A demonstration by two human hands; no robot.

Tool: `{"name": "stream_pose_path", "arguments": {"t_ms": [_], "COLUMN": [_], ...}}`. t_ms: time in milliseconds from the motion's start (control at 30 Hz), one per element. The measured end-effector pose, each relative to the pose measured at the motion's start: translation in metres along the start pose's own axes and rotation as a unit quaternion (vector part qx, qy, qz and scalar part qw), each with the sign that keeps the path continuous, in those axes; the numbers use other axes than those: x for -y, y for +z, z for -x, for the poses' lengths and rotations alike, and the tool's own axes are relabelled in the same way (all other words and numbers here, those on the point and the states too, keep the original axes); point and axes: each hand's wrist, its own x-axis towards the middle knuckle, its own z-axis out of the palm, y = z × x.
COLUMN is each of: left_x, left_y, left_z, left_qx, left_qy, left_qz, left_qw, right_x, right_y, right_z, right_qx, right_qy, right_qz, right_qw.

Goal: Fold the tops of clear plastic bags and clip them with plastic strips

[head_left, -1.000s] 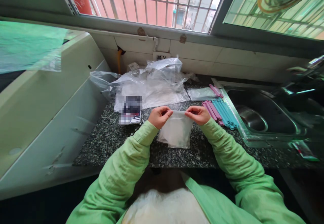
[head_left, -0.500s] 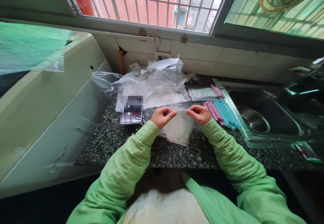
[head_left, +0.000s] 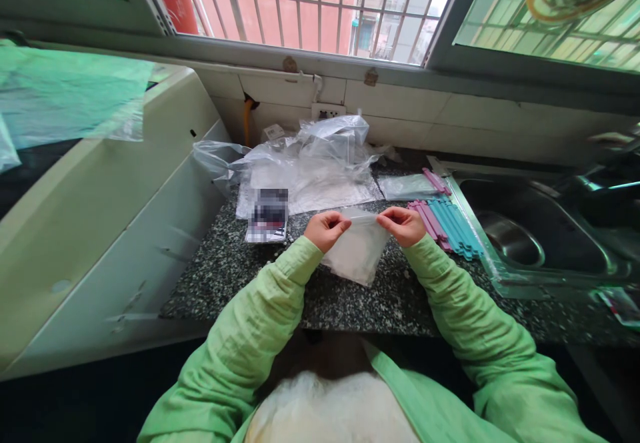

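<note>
A small translucent plastic bag [head_left: 357,253] hangs between my two hands over the speckled countertop [head_left: 280,296]. My left hand [head_left: 326,229] pinches its upper left corner between thumb and fingers. The upper right corner is pinched by my right hand [head_left: 403,225]. The bag's top edge is stretched between the hands, and its lower part slopes toward me. Pink strips [head_left: 430,224] and teal strips [head_left: 456,228] lie just right of my right hand. A pixelated flat item [head_left: 269,216] lies beyond my left hand.
Crumpled clear plastic bags [head_left: 320,169] are heaped against the tiled wall. A flat clear packet [head_left: 407,186] lies beside them. On the right is a metal sink [head_left: 540,209], with a small packet [head_left: 620,304] by its front edge. A pale appliance [head_left: 165,123] borders the counter's left side.
The whole view has shifted a little, so the scene sits slightly farther right. Both hands still pinch the bag, and its top edge shows as a wider band.
</note>
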Motion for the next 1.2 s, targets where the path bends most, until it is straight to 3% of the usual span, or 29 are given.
{"name": "stream_pose_path", "arguments": {"t_ms": [167,367,600,800,1200], "left_x": [0.002,0.001,0.000,0.004,0.004], "left_y": [0.000,0.001,0.005,0.010,0.012], "left_z": [0.000,0.001,0.005,0.007,0.006], "left_qx": [0.016,0.030,0.066,0.096,0.089], "left_qy": [0.002,0.006,0.033,0.032,0.018], "left_qz": [0.005,-0.014,-0.010,-0.025,-0.046], "left_qw": [1.000,0.999,0.997,0.995,0.995], "right_x": [0.000,0.002,0.010,0.011,0.011], "right_y": [-0.001,-0.007,-0.009,-0.004,0.001], "right_z": [-0.001,-0.006,-0.007,-0.004,0.000], "right_qx": [0.021,0.121,0.157,0.147,0.088], "right_qy": [0.009,0.027,0.014,-0.021,-0.077], "right_qz": [-0.013,-0.023,0.018,0.076,0.100], "right_qw": [1.000,0.992,0.987,0.986,0.988]}}
